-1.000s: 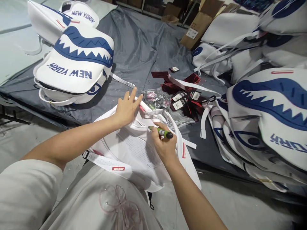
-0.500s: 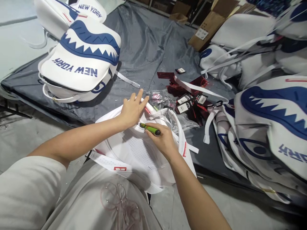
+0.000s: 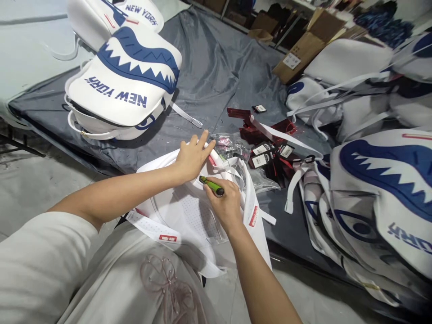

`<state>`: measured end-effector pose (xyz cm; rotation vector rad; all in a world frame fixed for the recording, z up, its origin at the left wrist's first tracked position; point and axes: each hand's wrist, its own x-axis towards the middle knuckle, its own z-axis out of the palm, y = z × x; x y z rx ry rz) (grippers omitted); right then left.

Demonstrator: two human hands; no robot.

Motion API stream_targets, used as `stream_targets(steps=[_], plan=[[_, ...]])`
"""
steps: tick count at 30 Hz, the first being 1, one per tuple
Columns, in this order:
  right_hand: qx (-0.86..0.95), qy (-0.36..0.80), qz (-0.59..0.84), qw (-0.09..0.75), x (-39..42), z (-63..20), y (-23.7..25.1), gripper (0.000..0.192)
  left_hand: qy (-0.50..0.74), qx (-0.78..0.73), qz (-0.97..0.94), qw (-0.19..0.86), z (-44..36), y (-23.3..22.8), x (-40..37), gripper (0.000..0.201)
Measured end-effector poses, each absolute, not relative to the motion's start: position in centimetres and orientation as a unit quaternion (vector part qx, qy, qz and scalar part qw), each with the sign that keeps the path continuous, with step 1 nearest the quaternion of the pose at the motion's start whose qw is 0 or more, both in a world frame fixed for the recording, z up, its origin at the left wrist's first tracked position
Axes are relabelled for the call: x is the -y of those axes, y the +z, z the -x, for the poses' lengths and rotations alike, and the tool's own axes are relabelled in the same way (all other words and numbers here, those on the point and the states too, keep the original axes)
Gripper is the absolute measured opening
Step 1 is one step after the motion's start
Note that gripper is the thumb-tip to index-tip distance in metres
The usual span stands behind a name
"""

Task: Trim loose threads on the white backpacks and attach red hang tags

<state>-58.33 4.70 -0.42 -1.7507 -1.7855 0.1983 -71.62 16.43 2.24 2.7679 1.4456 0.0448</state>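
A white backpack (image 3: 189,211) lies tilted across my lap and the table edge, its mesh back panel and straps facing up. My left hand (image 3: 191,157) rests on its top end, fingers spread, holding nothing. Just to the right, my right hand (image 3: 225,200) grips a green and black utility knife (image 3: 213,185), its front end pointed at the fabric near the backpack's top. The blade itself cannot be made out. Red labels show on the shoulder straps. Behind the backpack lies a clear plastic bag (image 3: 266,179), close to several black hang tags (image 3: 261,158).
White backpacks with blue shark-tooth patterns stand on the left (image 3: 124,81) and in a pile on the right (image 3: 357,189). Dark red wrappers (image 3: 249,130) lie on the grey cloth-covered table (image 3: 216,67). A cardboard box (image 3: 303,49) stands at the back.
The view has shifted a little, so most things appear slightly moved. My right hand, with the knife, has drawn slightly left and nearer to me; my left hand stays on the backpack.
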Motion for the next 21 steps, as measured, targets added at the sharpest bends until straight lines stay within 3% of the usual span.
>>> stream_targets(steps=[13, 21], plan=[[0.672, 0.042, 0.668, 0.318, -4.2, 58.9, -1.1, 0.027, 0.024, -0.459, -0.888, 0.003, 71.6, 2.0, -16.5, 0.087], [0.726, -0.069, 0.583, 0.358, -5.4, 57.3, -3.9, 0.035, 0.046, -0.449, -0.892, 0.008, 71.2, 1.3, -16.7, 0.095]])
